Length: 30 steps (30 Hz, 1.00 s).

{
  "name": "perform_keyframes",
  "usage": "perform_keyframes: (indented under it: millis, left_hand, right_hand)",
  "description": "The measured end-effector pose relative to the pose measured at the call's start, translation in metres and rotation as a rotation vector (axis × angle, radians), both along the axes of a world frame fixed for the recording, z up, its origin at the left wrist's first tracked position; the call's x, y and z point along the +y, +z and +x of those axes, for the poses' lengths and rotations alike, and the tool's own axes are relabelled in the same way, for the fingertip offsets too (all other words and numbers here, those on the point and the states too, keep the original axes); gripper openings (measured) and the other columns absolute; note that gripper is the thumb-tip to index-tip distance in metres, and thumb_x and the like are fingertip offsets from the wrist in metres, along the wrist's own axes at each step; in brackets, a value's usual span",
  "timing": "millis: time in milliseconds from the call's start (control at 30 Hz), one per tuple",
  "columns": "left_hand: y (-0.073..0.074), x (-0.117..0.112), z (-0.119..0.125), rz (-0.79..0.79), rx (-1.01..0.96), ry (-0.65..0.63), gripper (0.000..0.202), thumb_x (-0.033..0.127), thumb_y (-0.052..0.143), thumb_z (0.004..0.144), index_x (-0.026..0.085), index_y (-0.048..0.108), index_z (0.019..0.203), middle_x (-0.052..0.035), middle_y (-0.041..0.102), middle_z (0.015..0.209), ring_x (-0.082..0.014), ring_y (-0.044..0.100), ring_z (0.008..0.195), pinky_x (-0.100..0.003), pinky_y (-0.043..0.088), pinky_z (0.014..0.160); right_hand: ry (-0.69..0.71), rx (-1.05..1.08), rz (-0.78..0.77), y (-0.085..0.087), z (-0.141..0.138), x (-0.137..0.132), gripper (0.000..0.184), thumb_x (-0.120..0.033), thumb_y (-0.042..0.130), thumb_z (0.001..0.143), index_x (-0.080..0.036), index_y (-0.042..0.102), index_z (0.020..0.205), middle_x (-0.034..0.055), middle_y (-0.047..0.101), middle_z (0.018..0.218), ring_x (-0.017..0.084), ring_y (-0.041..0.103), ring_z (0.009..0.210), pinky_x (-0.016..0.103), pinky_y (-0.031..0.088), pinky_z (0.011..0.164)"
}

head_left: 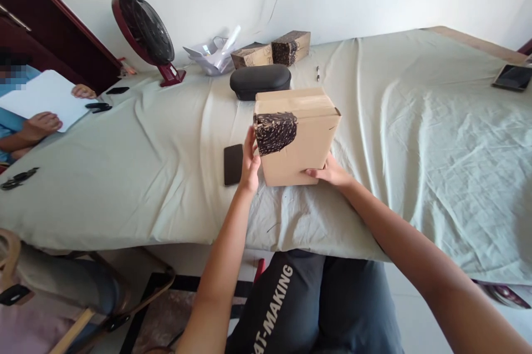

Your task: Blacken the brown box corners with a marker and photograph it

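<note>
While left hand [250, 163] and right hand [330, 172] steady the box [301, 146] upright on the counter [158, 177], each grip clamped on it, lifting would need even pressure.

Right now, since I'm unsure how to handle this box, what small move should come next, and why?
Probably lay the cardboard box flat, tipping it away from the phone. It stands upright on the cloth, steadied only by the left hand on its side and the right hand at its lower corner; the phone lies beside the left hand.
</note>
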<state>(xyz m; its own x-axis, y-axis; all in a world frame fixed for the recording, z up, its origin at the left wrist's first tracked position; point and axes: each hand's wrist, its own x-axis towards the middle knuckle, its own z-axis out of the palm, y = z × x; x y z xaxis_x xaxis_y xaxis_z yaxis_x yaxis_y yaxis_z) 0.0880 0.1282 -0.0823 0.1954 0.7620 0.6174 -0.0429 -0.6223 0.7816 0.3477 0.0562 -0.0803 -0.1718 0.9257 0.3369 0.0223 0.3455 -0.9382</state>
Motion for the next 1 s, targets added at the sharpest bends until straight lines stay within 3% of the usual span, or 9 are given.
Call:
perform_keyframes:
  millis: [67, 100, 167, 267, 467, 600, 800, 933, 1000]
  left_hand:
    - [0.025, 0.0, -0.001, 0.191, -0.025, 0.088, 0.094, 0.093, 0.049, 0.09, 0.043, 0.031, 0.168, -0.006, 0.033, 0.18, -0.0333, 0.033, 0.168, -0.052, 0.035, 0.135]
    - [0.039, 0.0, -0.002, 0.297, 0.017, 0.147, 0.094, 0.09, 0.06, 0.087, 0.04, 0.038, 0.163, -0.0082, 0.034, 0.179, -0.0354, 0.031, 0.169, -0.055, 0.03, 0.137]
    - [0.064, 0.001, -0.006, 0.423, 0.112, 0.197, 0.07, 0.082, 0.067, 0.09, 0.031, 0.06, 0.137, -0.0105, 0.039, 0.175, -0.0383, 0.034, 0.167, -0.061, 0.026, 0.138]
    - [0.084, 0.001, -0.008, 0.495, 0.155, 0.168, 0.046, 0.07, 0.069, 0.097, 0.025, 0.065, 0.107, -0.0111, 0.045, 0.169, -0.0375, 0.041, 0.163, -0.063, 0.027, 0.137]
    - [0.078, -0.002, 0.004, 0.429, 0.091, 0.164, 0.046, 0.068, 0.064, 0.1, 0.023, 0.059, 0.09, -0.0119, 0.05, 0.168, -0.0364, 0.042, 0.163, -0.064, 0.035, 0.133]
    - [0.083, -0.01, 0.004, 0.33, 0.159, 0.113, 0.053, 0.071, 0.062, 0.099, 0.023, 0.053, 0.078, -0.0098, 0.05, 0.17, -0.0391, 0.04, 0.164, -0.066, 0.031, 0.134]
    - [0.093, -0.03, -0.012, 0.143, 0.203, 0.13, 0.05, 0.069, 0.078, 0.088, 0.026, 0.068, 0.111, -0.0092, 0.034, 0.177, -0.042, 0.033, 0.164, -0.062, 0.034, 0.133]
    - [0.1, -0.032, -0.019, 0.185, 0.265, 0.124, 0.04, 0.061, 0.083, 0.087, 0.027, 0.07, 0.103, -0.0073, 0.038, 0.173, -0.0392, 0.051, 0.149, -0.057, 0.039, 0.13]
    - [0.101, -0.029, -0.027, 0.199, 0.329, 0.06, 0.036, 0.057, 0.085, 0.086, 0.028, 0.071, 0.104, -0.0061, 0.037, 0.174, -0.0408, 0.045, 0.155, -0.058, 0.037, 0.132]
  right_hand:
    - [0.027, -0.048, 0.021, -0.004, 0.0, 0.002, 0.133, -0.061, 0.095, 0.072, -0.037, 0.016, 0.176, 0.0117, 0.03, 0.181, 0.047, 0.03, 0.167, 0.068, 0.037, 0.133]
    - [0.036, -0.068, 0.024, -0.005, 0.0, 0.002, 0.136, -0.06, 0.096, 0.072, -0.038, 0.012, 0.177, 0.0112, 0.027, 0.182, 0.047, 0.028, 0.168, 0.069, 0.037, 0.132]
    - [0.048, -0.084, 0.02, -0.007, 0.0, 0.002, 0.137, -0.059, 0.095, 0.073, -0.04, 0.008, 0.178, 0.0097, 0.026, 0.183, 0.046, 0.027, 0.168, 0.069, 0.04, 0.13]
    - [0.062, -0.076, -0.001, -0.007, 0.0, 0.002, 0.134, -0.062, 0.093, 0.076, -0.044, 0.008, 0.177, 0.0074, 0.029, 0.183, 0.046, 0.032, 0.166, 0.068, 0.044, 0.127]
    - [0.061, -0.041, -0.04, -0.004, 0.001, 0.002, 0.139, -0.062, 0.094, 0.073, -0.042, 0.006, 0.178, 0.0115, 0.029, 0.182, 0.047, 0.035, 0.164, 0.072, 0.035, 0.131]
    - [0.046, -0.031, -0.002, -0.006, 0.002, 0.003, 0.144, -0.06, 0.097, 0.07, -0.037, 0.005, 0.178, 0.0147, 0.033, 0.179, 0.046, 0.032, 0.166, 0.071, 0.026, 0.135]
    - [0.075, 0.029, -0.057, -0.004, -0.001, 0.002, 0.131, -0.055, 0.094, 0.075, -0.04, 0.013, 0.177, 0.0101, 0.029, 0.182, 0.043, 0.029, 0.168, 0.07, 0.03, 0.135]
    - [0.084, 0.027, -0.051, -0.005, -0.002, 0.002, 0.131, -0.053, 0.096, 0.072, -0.04, 0.017, 0.176, 0.0081, 0.034, 0.18, 0.044, 0.029, 0.168, 0.07, 0.027, 0.136]
    - [0.081, 0.034, -0.053, -0.005, -0.001, 0.002, 0.133, -0.053, 0.097, 0.07, -0.04, 0.018, 0.176, 0.0089, 0.038, 0.179, 0.044, 0.032, 0.166, 0.07, 0.029, 0.136]
